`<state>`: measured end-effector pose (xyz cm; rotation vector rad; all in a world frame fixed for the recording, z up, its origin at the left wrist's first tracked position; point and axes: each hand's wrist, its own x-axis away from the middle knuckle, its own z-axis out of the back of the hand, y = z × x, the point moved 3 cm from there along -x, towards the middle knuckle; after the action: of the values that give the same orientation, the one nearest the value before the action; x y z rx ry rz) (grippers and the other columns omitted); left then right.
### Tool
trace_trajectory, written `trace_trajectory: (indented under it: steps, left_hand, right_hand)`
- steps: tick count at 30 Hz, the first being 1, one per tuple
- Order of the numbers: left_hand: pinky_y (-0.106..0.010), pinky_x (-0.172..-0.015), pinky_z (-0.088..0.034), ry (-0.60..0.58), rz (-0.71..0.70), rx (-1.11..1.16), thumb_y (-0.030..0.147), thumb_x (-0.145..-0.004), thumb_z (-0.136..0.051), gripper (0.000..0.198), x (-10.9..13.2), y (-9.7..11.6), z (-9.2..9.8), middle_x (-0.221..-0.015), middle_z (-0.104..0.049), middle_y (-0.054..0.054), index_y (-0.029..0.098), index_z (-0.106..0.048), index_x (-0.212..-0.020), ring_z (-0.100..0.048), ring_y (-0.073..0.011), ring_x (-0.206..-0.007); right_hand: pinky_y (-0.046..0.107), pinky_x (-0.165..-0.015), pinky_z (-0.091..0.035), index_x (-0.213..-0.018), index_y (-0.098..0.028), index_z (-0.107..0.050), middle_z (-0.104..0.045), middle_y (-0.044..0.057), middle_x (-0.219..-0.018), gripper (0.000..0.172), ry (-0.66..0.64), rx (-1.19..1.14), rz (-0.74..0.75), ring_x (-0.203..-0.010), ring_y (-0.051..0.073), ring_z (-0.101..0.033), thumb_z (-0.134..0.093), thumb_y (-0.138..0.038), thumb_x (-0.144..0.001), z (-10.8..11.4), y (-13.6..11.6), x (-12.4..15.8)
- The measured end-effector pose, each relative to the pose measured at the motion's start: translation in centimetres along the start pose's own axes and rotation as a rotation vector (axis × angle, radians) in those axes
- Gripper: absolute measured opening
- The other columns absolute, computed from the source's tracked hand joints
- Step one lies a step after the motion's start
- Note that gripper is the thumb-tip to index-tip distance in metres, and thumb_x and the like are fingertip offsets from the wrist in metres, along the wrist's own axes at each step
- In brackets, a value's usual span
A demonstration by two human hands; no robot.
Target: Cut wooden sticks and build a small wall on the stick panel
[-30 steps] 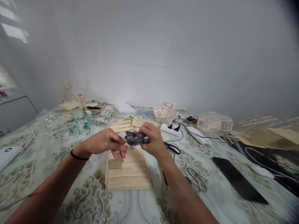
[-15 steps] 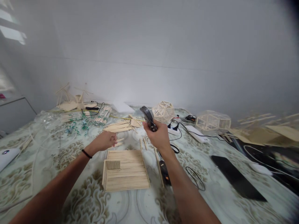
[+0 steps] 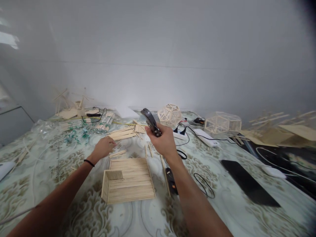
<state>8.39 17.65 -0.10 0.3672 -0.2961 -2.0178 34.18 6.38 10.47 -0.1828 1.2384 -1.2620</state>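
Note:
My right hand (image 3: pixel 163 138) is wrapped round a dark grey hand tool (image 3: pixel 149 120) with a curved upper part and a metal section by the fingers; it is held up above the table. My left hand (image 3: pixel 103 148) reaches forward, palm down, beside a pile of long wooden sticks (image 3: pixel 123 133). Its fingers are bent and blurred, and whether anything is between them is hidden. Just in front of it lie a few short stick pieces (image 3: pixel 118 153). Nearer to me sits a panel of wooden sticks (image 3: pixel 132 184), with low upright walls (image 3: pixel 105 187) at its left corner.
Green-and-white stick packets (image 3: pixel 105 121) and clear plastic (image 3: pixel 45 128) lie at back left. Stick polyhedron frames (image 3: pixel 170 114) stand along the wall. A power strip (image 3: pixel 204 137), black cables (image 3: pixel 204 186), a black device (image 3: pixel 171 181) and a dark slab (image 3: pixel 249 182) are to the right.
My left hand has moved left and slightly farther away, leaving the short sticks more exposed. The right hand still holds the tool. The whole view has shifted a little.

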Motion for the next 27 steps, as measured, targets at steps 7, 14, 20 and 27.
trace_trajectory:
  steps: [7, 14, 20, 27]
  left_hand:
    - [-0.040, -0.105, -0.047, 0.032, 0.024, -0.041, 0.024, -0.094, -0.060, 0.016, -0.3, -1.3, -1.1, -0.122, -0.074, -0.011, 0.016, -0.074, -0.090, -0.067, -0.0245, -0.115]
    - [-0.033, -0.093, -0.049, 0.020, 0.009, -0.104, 0.023, -0.087, -0.058, 0.018, -0.2, -1.0, -1.3, -0.101, -0.078, -0.010, 0.018, -0.075, -0.089, -0.069, -0.0262, -0.103]
    - [-0.033, -0.090, -0.049, 0.032, 0.057, -0.127, 0.019, -0.090, -0.052, 0.027, 0.2, -1.0, -1.1, -0.106, -0.077, -0.012, 0.019, -0.077, -0.100, -0.069, -0.0276, -0.106]
    - [-0.035, -0.090, -0.050, 0.095, 0.113, 0.014, 0.015, -0.085, -0.053, 0.027, 0.1, -1.2, 0.3, -0.107, -0.075, -0.014, 0.018, -0.079, -0.090, -0.068, -0.0296, -0.106]
  right_hand:
    - [0.027, -0.054, -0.030, -0.064, -0.022, -0.051, -0.042, -0.004, -0.055, 0.032, -0.058, -0.014, 0.006, -0.055, 0.013, -0.038, -0.058, -0.045, -0.086, -0.3, 0.1, -0.1]
    - [0.027, -0.054, -0.030, -0.063, -0.023, -0.048, -0.042, -0.004, -0.055, 0.035, -0.061, -0.014, 0.006, -0.055, 0.013, -0.038, -0.058, -0.047, -0.086, -0.3, 0.4, -0.3]
    - [0.027, -0.057, -0.030, -0.065, -0.022, -0.051, -0.044, -0.004, -0.058, 0.033, -0.095, -0.030, 0.001, -0.057, 0.013, -0.039, -0.058, -0.046, -0.087, -0.7, 0.6, -0.2]
    - [0.027, -0.056, -0.030, -0.064, -0.021, -0.053, -0.044, -0.004, -0.057, 0.035, -0.098, -0.041, -0.019, -0.057, 0.013, -0.038, -0.059, -0.047, -0.085, -0.8, 0.3, -0.1]
